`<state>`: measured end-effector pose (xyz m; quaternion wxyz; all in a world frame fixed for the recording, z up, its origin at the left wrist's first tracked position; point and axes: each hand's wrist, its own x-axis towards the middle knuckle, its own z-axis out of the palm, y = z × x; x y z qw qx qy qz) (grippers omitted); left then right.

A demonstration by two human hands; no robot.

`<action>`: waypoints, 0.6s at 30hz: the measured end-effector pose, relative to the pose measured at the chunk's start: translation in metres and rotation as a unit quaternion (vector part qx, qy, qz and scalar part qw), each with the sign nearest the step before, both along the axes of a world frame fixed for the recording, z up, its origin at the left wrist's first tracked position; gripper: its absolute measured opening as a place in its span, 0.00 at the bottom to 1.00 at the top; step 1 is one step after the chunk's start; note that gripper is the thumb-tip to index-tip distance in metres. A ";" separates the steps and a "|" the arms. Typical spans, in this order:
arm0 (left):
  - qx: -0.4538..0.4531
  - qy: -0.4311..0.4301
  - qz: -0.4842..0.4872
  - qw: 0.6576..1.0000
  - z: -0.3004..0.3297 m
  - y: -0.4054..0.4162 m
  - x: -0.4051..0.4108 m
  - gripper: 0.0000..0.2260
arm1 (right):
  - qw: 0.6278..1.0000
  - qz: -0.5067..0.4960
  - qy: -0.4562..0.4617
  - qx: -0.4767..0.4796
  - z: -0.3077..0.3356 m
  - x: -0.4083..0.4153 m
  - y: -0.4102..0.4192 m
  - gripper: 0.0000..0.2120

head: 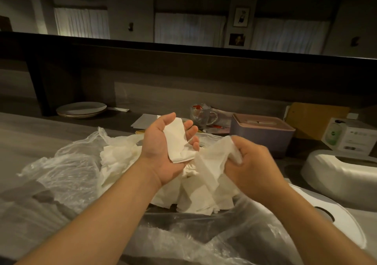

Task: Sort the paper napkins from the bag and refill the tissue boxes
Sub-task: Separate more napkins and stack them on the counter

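- Left hand (163, 142) lies palm-up, fingers relaxed, cradling a folded napkin (177, 140), likely as a stacking tray.
- Right hand (251, 162) clutches a crumpled napkin (212, 158) just beside it, above the bag (61, 172), probably to flatten it.

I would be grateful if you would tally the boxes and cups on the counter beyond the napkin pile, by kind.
Tissue boxes: 2, the pink tissue box and the white tissue box
Glass mug: 1
Printed carton: 1
Total: 4
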<state>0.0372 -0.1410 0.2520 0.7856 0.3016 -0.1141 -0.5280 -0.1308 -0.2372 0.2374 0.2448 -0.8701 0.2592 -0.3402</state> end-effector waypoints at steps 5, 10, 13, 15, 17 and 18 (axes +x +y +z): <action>0.015 -0.034 0.013 0.999 0.005 0.002 -0.004 0.16 | 0.964 0.037 -0.093 0.247 0.008 -0.001 0.006 0.11; 0.059 -0.095 -0.028 0.993 0.004 0.003 -0.007 0.15 | 0.878 0.084 -0.208 0.423 0.011 -0.002 0.008 0.14; 0.081 -0.134 -0.066 0.985 0.006 0.005 -0.012 0.13 | 0.825 0.164 -0.256 0.476 0.016 -0.008 0.013 0.15; 0.091 -0.162 -0.088 0.979 0.005 0.005 -0.014 0.14 | 0.810 0.164 -0.267 0.496 0.021 -0.009 0.017 0.23; 0.110 -0.188 -0.122 0.968 0.004 0.004 -0.019 0.18 | 0.800 0.175 -0.279 0.501 0.019 -0.009 0.018 0.11; 0.116 -0.195 -0.137 0.964 0.003 0.004 -0.022 0.19 | 0.801 0.162 -0.280 0.504 0.016 -0.006 0.018 0.07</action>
